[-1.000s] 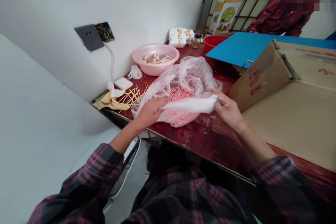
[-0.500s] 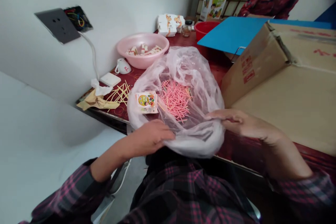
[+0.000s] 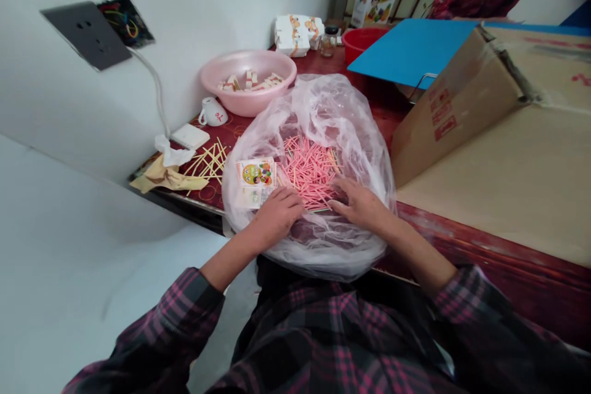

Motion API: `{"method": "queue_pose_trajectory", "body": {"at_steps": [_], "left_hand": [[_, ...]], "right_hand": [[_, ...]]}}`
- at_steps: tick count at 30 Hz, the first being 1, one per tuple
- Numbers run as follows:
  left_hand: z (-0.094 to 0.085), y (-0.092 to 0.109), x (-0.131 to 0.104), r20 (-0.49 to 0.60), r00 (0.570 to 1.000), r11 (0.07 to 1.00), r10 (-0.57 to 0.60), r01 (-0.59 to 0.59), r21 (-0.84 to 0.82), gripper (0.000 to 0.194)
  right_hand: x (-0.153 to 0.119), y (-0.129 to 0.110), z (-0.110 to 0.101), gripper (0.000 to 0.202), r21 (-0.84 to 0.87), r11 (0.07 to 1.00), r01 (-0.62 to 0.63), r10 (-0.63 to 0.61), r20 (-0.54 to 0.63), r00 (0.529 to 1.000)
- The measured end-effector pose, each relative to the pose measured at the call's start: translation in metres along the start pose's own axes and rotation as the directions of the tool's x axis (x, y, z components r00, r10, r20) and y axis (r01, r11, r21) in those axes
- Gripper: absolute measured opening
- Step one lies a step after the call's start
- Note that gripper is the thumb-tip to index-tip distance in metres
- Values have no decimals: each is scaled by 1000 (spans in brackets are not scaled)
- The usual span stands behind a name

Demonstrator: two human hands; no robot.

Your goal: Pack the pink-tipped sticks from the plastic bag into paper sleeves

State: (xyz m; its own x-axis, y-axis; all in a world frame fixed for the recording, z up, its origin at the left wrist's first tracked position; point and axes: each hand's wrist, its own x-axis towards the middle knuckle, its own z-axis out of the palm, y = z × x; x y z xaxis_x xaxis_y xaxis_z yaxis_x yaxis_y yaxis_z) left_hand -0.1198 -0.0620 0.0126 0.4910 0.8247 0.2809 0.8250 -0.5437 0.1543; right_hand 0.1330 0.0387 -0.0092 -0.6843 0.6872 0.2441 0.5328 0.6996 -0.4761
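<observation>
A clear plastic bag (image 3: 332,95) lies wide open at the table's front edge, with a heap of thin pink sticks (image 3: 309,166) inside. On the bag's left part rests a small printed packet (image 3: 257,173). My left hand (image 3: 279,212) is at the heap's lower left, beside the packet, its fingers bent together; what they hold, if anything, is hidden. At the heap's lower right is my right hand (image 3: 357,200), thumb and fingers apart around the sticks' edge, nothing gripped.
Pale yellow sticks (image 3: 210,160) and crumpled paper (image 3: 168,175) lie at left. Behind are a cup (image 3: 213,112), a pink basin (image 3: 249,101) with small packets, and a red basin (image 3: 362,40). A large cardboard box (image 3: 489,154) stands right. Someone's red sleeve shows behind.
Both hands have left the bag's front rim and moved inward to the pink sticks. My right hand has opened and moved left. The bag's front edge has settled lower.
</observation>
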Motion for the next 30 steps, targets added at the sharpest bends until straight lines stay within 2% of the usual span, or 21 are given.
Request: {"method": "queue_pose_trajectory", "body": {"at_steps": [2, 5, 7, 10, 12, 15, 17, 18, 19, 21, 23, 25, 27, 30], "left_hand": [[3, 1, -2, -79, 995, 998, 58, -60, -16, 23], [-2, 9, -4, -144, 981, 989, 128, -138, -58, 28], [-3, 17, -4, -108, 977, 978, 182, -192, -82, 31], [2, 30, -7, 3, 976, 970, 217, -216, -110, 30], [2, 37, -10, 57, 978, 968, 202, -190, -164, 25], [-13, 37, -16, 49, 988, 930, 150, -123, -347, 20], [-27, 26, -20, -5, 998, 904, 70, -66, -421, 27], [-33, 17, -22, -45, 999, 913, 3, -21, -408, 29], [-36, 6, -23, -88, 993, 932, -81, 45, -360, 31], [-36, -21, -22, -164, 950, 951, -266, 230, -207, 31], [-29, -46, -18, -140, 911, 922, -388, 379, -82, 29], [-19, -64, -13, -69, 895, 898, -441, 439, -41, 30], [-11, -73, -10, -33, 884, 884, -467, 465, -45, 24], [-3, -78, -9, -42, 859, 859, -511, 508, -64, 16]], "right_hand": [[1, -9, 1, 49, -82, 993, 89, -89, 3, 996], [15, -18, 7, 47, -188, 960, 210, -196, 88, 977], [25, -12, 10, 45, -216, 953, 212, -193, 104, 976], [28, 10, 7, 47, -235, 964, 127, -118, 50, 992], [22, 22, 3, 49, -230, 968, 99, -92, 42, 995], [7, 24, 0, 54, -212, 972, 99, -97, 20, 995], [-1, 17, 1, 53, -176, 978, 109, -121, -61, 991], [-4, 12, 2, 50, -147, 982, 122, -140, -114, 984], [-6, 8, 4, 47, -114, 983, 141, -159, -167, 973], [-9, 0, 9, 41, -60, 982, 177, -187, -257, 948], [-12, -3, 14, 38, -33, 978, 208, -207, -313, 927], [-16, -2, 19, 36, -16, 973, 231, -222, -342, 913], [-20, 2, 24, 36, 4, 972, 235, -218, -358, 908], [-25, 5, 30, 37, 31, 976, 217, -191, -365, 911]]}}
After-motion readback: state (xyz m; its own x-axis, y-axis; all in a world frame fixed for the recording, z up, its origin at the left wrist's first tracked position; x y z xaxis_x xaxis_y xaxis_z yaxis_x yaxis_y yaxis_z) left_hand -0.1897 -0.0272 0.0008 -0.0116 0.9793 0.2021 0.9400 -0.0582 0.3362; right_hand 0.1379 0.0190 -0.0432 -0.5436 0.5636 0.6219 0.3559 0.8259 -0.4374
